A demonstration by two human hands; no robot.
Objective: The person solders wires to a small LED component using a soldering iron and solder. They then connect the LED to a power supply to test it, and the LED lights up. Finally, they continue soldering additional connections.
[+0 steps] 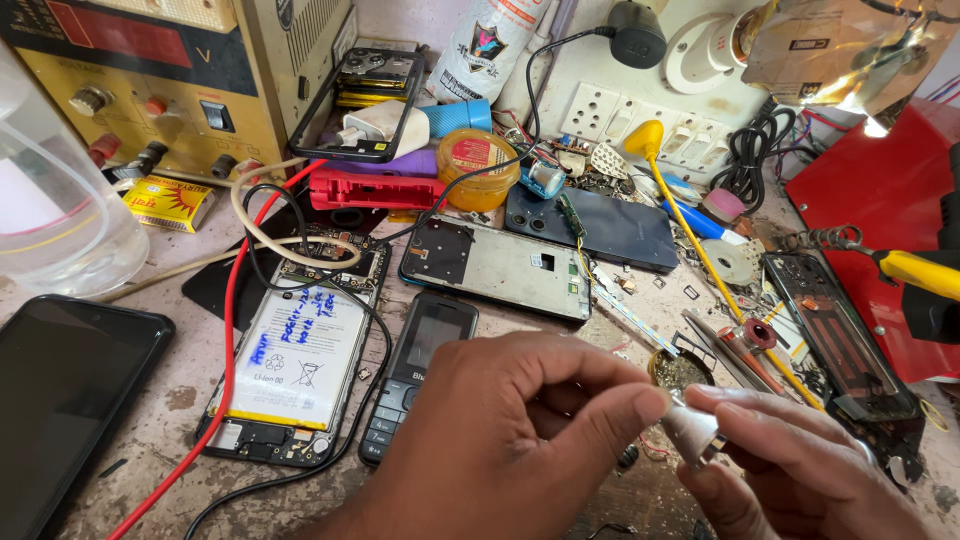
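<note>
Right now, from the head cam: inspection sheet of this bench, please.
Surface: worn, stained bench top, crowded.
Job's things: small silvery part pinched between both hands.
Clutter: opened phone with exposed battery, keypad phone, bare phone frame, dark phone back, black phone, amber jar, yellow-handled tool.
Grippers: left hand and right hand, fingertips closed on the part.
Cables: red lead, black lead and beige cable cross the opened phone.
Surroundings: yellow bench power supply, wall socket panel, red case.
</note>
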